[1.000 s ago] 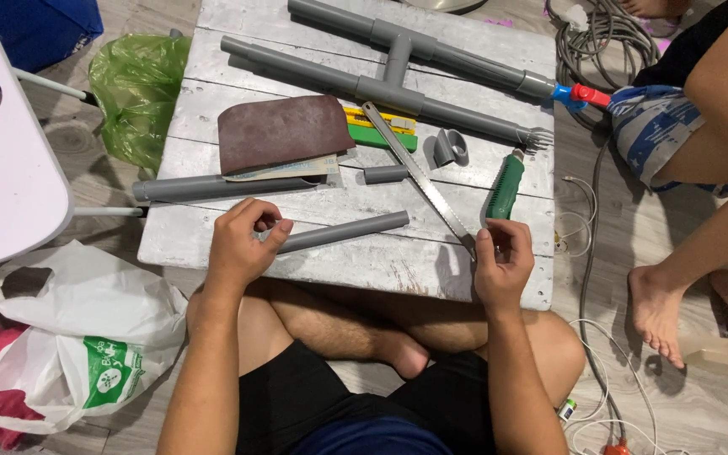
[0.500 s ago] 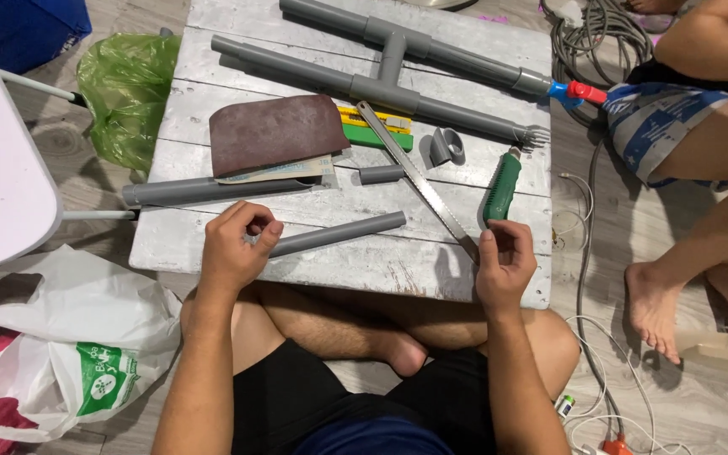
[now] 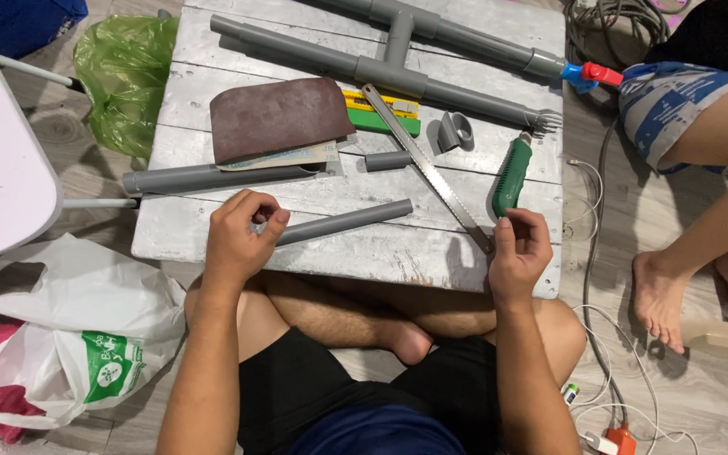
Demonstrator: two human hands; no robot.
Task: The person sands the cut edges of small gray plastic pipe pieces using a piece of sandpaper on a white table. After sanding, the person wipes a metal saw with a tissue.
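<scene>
Left hand (image 3: 242,232) grip grasping short grey pipe (image 3: 343,222) end on surface (image 3: 364,253); right hand (image 3: 520,248) grip pinching saw (image 3: 431,173) blade tip; pipe uncut.

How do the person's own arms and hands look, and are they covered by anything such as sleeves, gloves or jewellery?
Both arms are bare from the bottom edge of the picture to the fingers; no sleeves show. The left hand and the right hand wear no gloves, and no watch, ring or bracelet is visible on them or on the wrists. Lower down, the person wears black shorts.

Bare board (image 3: 364,253) between the hands, saw blade (image 3: 427,164) crossing rightward — short pipe (image 3: 343,222) perhaps blocking left
</scene>
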